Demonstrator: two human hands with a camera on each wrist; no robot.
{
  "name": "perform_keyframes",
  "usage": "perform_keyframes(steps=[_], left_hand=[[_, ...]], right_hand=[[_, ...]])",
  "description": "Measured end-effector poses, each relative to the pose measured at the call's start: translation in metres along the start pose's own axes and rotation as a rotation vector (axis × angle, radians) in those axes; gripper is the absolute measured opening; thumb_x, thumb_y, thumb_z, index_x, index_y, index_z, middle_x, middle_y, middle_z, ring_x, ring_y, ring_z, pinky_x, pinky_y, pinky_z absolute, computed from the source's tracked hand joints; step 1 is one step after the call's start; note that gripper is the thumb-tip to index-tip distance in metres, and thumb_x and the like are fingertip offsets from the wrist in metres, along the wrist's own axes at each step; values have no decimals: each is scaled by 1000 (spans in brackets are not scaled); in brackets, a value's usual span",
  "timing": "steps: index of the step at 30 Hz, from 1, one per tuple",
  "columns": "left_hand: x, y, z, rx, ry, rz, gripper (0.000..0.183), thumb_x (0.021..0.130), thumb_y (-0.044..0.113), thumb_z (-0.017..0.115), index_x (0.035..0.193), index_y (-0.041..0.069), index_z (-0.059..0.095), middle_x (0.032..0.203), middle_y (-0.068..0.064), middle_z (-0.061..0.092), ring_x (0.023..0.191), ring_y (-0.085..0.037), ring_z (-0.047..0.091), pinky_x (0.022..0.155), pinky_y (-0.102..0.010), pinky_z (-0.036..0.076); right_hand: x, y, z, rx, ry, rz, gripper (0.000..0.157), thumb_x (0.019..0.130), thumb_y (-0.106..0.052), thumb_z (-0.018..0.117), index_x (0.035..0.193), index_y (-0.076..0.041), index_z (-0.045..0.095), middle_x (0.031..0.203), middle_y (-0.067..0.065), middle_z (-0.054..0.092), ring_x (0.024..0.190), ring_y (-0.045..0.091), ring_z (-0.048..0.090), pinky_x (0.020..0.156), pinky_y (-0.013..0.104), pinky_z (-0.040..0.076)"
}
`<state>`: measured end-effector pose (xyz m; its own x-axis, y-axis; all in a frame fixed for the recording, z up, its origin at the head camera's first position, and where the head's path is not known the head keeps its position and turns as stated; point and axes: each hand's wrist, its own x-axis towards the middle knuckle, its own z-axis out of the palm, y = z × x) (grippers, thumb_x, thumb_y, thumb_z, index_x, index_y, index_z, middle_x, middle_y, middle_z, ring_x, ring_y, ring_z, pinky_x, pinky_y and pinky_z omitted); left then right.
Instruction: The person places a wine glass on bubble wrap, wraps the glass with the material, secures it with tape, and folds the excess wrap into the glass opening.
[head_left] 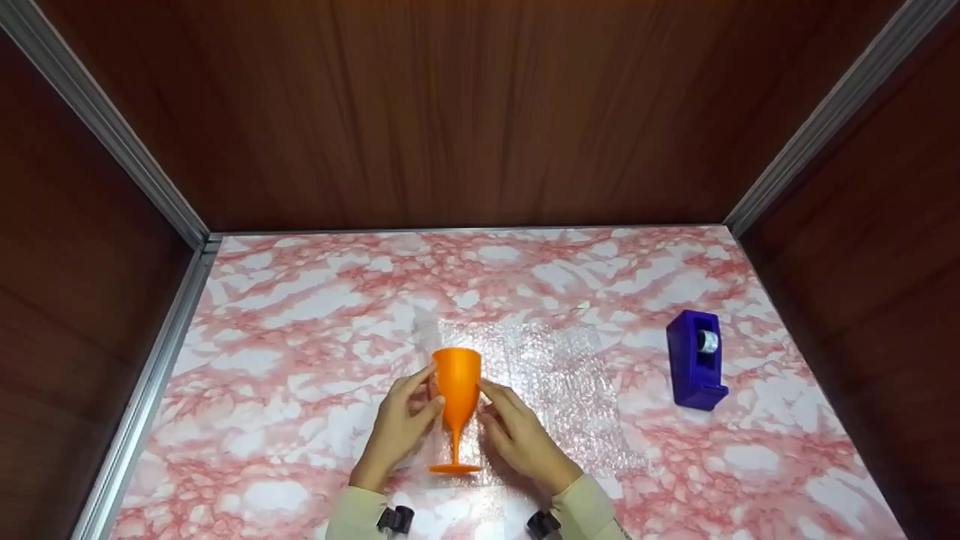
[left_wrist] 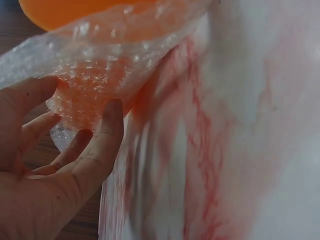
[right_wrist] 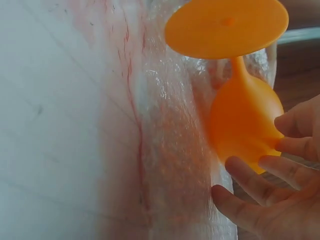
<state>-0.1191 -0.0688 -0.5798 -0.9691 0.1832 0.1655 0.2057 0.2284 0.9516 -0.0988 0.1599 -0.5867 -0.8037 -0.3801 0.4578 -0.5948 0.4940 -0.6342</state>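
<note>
An orange goblet (head_left: 457, 379) lies on a sheet of bubble wrap (head_left: 559, 397), its foot toward the person. My left hand (head_left: 401, 427) is at the goblet's left side. In the left wrist view, its bent fingers and thumb hold the lifted edge of the bubble wrap (left_wrist: 95, 75) against the orange bowl. On the other side, my right hand (head_left: 525, 442) touches the bowl with its fingertips. The right wrist view shows those fingers (right_wrist: 250, 175) spread and slightly bent beside the goblet (right_wrist: 245, 112), the lower ones near the wrap.
A purple tape dispenser (head_left: 694, 364) with a roll of tape stands at the right on the red-and-white marbled table (head_left: 300, 330). Dark wood panels (head_left: 465, 112) with metal edge rails (head_left: 142, 165) enclose the back and both sides.
</note>
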Motion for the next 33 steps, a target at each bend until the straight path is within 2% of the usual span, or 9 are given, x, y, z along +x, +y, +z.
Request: perform_keyframes(steps=[7,12,19,23,25,29,33], left_hand=[[1,2,2,49,17,3,53,94,7,70,145,7,54,119,-19,56,92,-29,66,81,-34,57],[1,6,4,108,33,32,53,94,8,71,144,7,54,117,-19,54,87,-24,66,78,-30,57],[0,12,8,165,27,36,54,94,8,71,145,5,53,116,-18,52,84,-22,65,75,-25,57],[1,17,8,187,21,31,54,93,10,72,144,4,54,116,-16,52,84,-22,66,73,-24,57],[1,20,8,202,17,26,54,92,10,73,143,5,55,117,-14,51,84,-21,65,71,-24,57],[2,26,9,252,19,16,54,91,14,76,141,11,58,120,-10,49,81,-18,62,65,-23,54],[3,27,11,303,29,46,53,90,16,77,140,13,60,121,-9,47,78,-22,59,60,-22,50]], right_hand=[[-1,1,-3,9,-67,71,52,102,-10,59,150,-3,43,145,12,50,91,10,64,87,35,55],[-1,1,-4,19,-100,94,57,100,-5,59,153,-6,39,147,12,49,87,10,63,85,34,55],[0,3,-4,13,-38,20,54,93,3,63,145,1,49,140,19,52,104,27,64,93,39,53],[-1,4,-5,-36,24,-4,49,90,5,65,138,2,56,135,19,55,114,30,59,94,43,52],[-1,4,-6,-67,20,-9,46,92,2,65,137,2,58,135,18,56,118,30,56,97,44,50],[-4,4,-9,-64,-27,27,45,97,-4,63,141,1,55,138,12,57,122,28,54,101,44,46],[-8,5,-9,-20,-63,103,47,100,-11,61,146,-4,51,135,10,59,118,24,57,99,43,49]])
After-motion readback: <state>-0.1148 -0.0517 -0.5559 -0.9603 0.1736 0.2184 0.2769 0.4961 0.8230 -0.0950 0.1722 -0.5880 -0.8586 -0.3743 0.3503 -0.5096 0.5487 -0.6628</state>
